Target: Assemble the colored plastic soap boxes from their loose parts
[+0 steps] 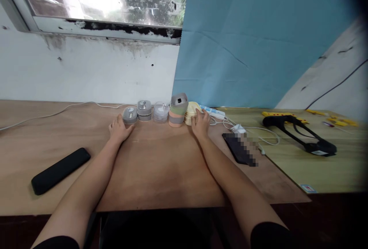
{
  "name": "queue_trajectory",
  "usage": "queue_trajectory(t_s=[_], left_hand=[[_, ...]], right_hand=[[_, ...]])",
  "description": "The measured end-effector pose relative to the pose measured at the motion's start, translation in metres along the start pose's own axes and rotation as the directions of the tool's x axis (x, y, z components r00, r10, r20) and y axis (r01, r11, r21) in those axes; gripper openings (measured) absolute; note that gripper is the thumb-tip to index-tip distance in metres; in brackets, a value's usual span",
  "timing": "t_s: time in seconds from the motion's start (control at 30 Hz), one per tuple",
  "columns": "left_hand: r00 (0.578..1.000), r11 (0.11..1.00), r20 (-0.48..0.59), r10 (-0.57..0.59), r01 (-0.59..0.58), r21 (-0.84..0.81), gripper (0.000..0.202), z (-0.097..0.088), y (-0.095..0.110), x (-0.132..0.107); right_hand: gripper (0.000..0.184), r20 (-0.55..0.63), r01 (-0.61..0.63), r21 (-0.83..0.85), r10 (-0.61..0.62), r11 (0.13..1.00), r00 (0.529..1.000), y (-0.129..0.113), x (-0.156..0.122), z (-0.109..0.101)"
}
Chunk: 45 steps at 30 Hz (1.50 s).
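A row of small round containers stands at the far side of the wooden table [155, 172]. My left hand [120, 128] rests on the table, its fingers spread against a grey lidded container [130, 115] at the row's left end. My right hand [200, 122] lies flat at the right end, its fingers touching a stack of pale yellow lids [191, 112]. Between them stand a stacked grey container [144, 110], a clear container [160, 112] and a leaning stack of green, grey and pink containers [177, 110]. Neither hand grips anything.
A black remote-like bar [59, 170] lies at the left front. A dark phone [237, 148], a white power strip [213, 112] with cables and a charger [238, 128] lie to the right. A black and yellow tool [299, 131] rests on the lighter table.
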<state>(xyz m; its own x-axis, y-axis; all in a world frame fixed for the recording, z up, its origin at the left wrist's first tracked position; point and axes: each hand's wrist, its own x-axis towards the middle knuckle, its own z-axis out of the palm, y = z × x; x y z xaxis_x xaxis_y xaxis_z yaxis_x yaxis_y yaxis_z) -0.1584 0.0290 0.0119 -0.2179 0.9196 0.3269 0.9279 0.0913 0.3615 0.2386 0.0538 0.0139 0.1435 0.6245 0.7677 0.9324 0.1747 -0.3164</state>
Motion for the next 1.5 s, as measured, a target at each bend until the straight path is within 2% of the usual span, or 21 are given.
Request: queue_trajectory(t_s=[0.1,0.2,0.3,0.5,0.63,0.83,0.97,1.13,1.23,1.3,1.5], left_hand=[[0.997,0.997,-0.012,0.072,-0.072,-0.010,0.090,0.002,0.006,-0.005],[0.994,0.995,0.039,0.101,-0.101,-0.002,0.087,0.006,0.009,-0.006],[0.992,0.995,0.076,0.096,-0.098,0.022,0.087,0.007,0.009,-0.005],[0.994,0.996,0.063,0.086,-0.088,0.034,0.085,0.005,0.005,-0.005],[0.995,0.995,0.058,0.086,-0.089,0.044,0.084,0.006,0.004,-0.005],[0.993,0.993,0.065,0.100,-0.103,0.056,0.083,0.008,0.003,-0.004],[0.993,0.992,0.061,0.104,-0.108,0.060,0.082,0.009,0.002,-0.003],[0.992,0.992,0.070,0.108,-0.112,0.054,0.082,0.010,0.002,-0.003],[0.992,0.993,0.068,0.107,-0.111,0.046,0.083,0.010,0.001,-0.003],[0.992,0.993,0.063,0.112,-0.114,0.040,0.083,0.010,0.001,-0.003],[0.991,0.991,-0.024,0.133,-0.132,0.025,0.084,0.012,0.001,-0.003]], right_hand=[[0.045,0.011,-0.034,-0.030,0.034,0.999,0.999,0.015,0.003,0.005],[0.039,0.030,-0.043,0.041,0.042,0.998,0.999,0.020,0.003,0.008],[0.036,0.016,-0.034,0.129,0.032,0.991,0.999,0.019,0.002,0.007],[0.032,-0.036,-0.031,0.218,0.040,0.975,0.999,0.017,0.001,0.003],[0.024,-0.040,-0.019,0.258,0.030,0.966,0.999,0.021,0.001,0.007],[0.014,-0.116,0.021,0.316,0.016,0.948,0.993,0.026,0.002,0.013],[0.012,-0.138,-0.002,0.363,0.056,0.932,0.989,0.027,0.002,0.017],[0.010,-0.228,-0.043,0.432,0.156,0.901,0.961,0.027,0.003,0.018],[0.008,-0.307,-0.005,0.455,0.162,0.891,0.938,0.023,0.004,0.012],[0.008,-0.342,0.050,0.461,0.125,0.886,0.931,0.015,0.004,0.006],[0.015,-0.359,0.217,0.533,-0.014,0.818,0.933,-0.031,-0.010,-0.005]])
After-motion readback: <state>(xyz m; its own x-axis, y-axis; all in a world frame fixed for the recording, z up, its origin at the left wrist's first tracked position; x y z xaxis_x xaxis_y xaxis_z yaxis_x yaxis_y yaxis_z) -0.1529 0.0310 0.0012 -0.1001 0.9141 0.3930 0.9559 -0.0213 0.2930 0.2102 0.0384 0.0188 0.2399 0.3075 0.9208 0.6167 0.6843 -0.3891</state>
